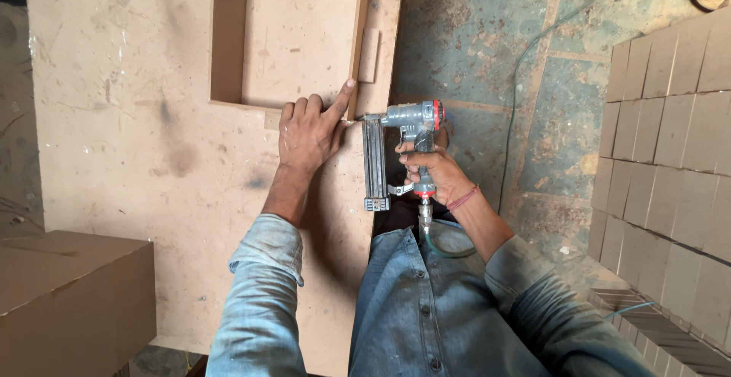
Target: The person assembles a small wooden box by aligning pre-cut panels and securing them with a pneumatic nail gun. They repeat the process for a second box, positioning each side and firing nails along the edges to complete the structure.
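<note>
Two hands: grey metal nail gun, dusty square fibreboard frame.

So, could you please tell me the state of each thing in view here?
Left hand: flat on the board, index finger against the frame's corner.
Right hand: closed around the nail gun's grip.
Nail gun: held sideways, nose at the frame's corner.
Wooden frame: open-topped, lying on the board.
Air hose: attached under the grip.

Left hand flat, palm down, index finger stretched forward, arm extended. Right hand fisted in grip, wrist bent, elbow tucked.
</note>
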